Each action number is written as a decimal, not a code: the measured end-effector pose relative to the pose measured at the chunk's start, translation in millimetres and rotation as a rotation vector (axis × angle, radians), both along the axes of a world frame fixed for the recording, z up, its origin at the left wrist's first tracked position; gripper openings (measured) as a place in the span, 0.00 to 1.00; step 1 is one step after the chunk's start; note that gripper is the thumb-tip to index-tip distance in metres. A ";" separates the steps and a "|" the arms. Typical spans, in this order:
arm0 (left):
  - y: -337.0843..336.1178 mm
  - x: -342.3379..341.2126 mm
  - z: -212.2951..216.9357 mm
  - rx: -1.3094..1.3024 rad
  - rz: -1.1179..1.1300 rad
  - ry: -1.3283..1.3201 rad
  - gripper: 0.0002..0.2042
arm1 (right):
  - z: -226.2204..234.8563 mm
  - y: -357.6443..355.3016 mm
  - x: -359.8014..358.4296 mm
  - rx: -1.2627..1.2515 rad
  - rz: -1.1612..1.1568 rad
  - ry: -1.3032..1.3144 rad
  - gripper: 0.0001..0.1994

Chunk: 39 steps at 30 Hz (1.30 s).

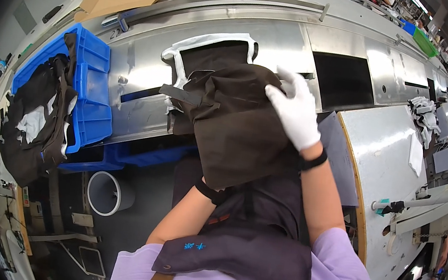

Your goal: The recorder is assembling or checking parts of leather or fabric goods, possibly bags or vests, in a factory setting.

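The dark brown cloth point(246, 143) was held up over the tabletop's near edge, bunched and creased at its top, smoother below. The right hand point(296, 113), white-gloved, touched its upper right side, the grip half open, thumb parted from fingers. The left hand was under the cloth; I couldn't tell its grip. Just behind, a white-edged dark piece point(216, 54) lay on the metal tabletop point(279, 40). Toward the tabletop's left end stood a blue crate point(92, 98), dark garments point(21, 157) spilling over it.
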<state>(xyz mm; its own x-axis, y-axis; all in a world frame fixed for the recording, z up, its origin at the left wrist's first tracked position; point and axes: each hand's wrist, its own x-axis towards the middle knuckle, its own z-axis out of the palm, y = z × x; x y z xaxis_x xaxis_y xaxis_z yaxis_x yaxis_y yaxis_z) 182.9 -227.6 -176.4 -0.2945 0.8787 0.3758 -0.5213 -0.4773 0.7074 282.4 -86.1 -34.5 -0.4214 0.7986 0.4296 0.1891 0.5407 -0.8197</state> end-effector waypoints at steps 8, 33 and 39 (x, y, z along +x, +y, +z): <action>-6.4 -20.1 -14.5 0.046 -0.253 -0.383 0.27 | -43.1 114.3 -11.7 -0.441 0.516 -0.163 0.21; -35.3 -86.5 69.9 -0.038 0.315 -0.103 0.06 | -36.8 99.2 8.7 0.254 -0.122 0.287 0.11; -35.0 -84.3 105.4 -0.596 0.309 0.375 0.25 | -14.0 89.9 -11.2 0.269 -0.037 0.285 0.11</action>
